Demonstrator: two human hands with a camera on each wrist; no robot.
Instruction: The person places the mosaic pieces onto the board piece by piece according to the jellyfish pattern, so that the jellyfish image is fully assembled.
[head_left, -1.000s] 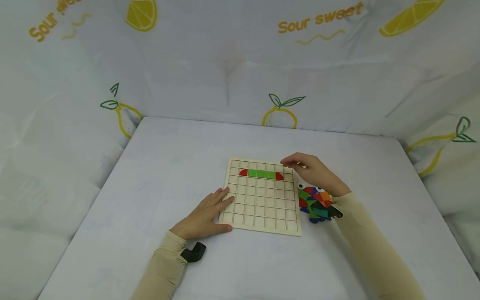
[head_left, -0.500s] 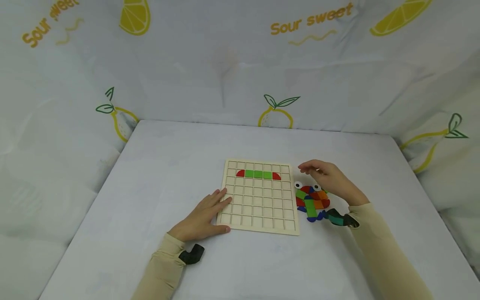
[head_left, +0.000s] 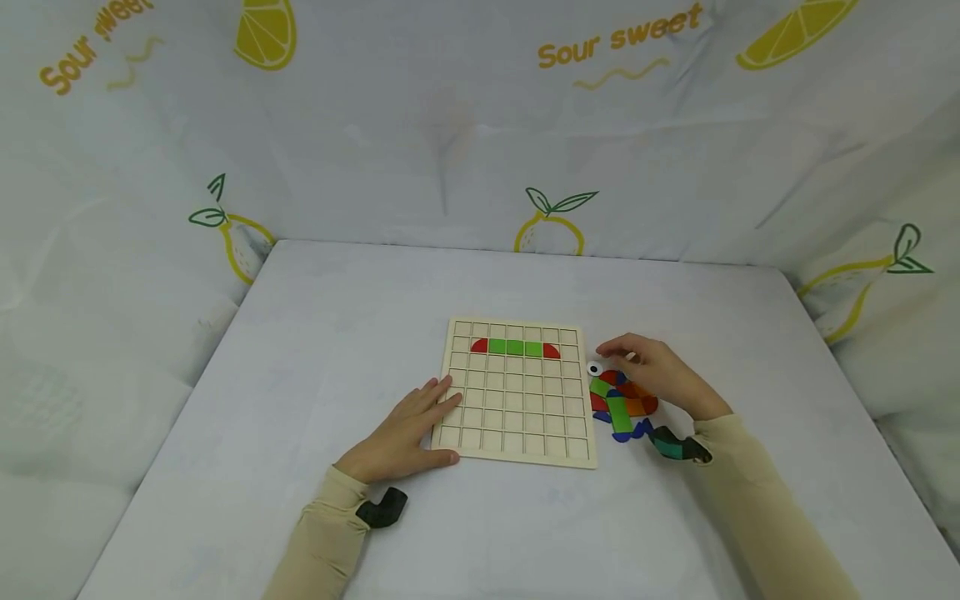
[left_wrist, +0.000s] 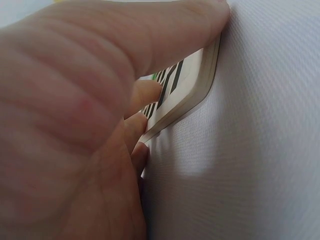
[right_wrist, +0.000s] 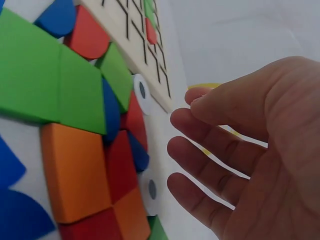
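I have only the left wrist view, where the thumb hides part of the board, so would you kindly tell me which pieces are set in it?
Observer: The head view shows a row of three green squares on the board, with a rounded red piece at each end.
Operator: Thank you; where is the right hand, which I cannot see?
Observer: It is beside the board's right side, the right hand over the far part of a cluster of loose coloured pieces.
Operator: Are there any eye-like pieces in that cluster?
Observer: Yes, the right wrist view shows two white eye pieces.
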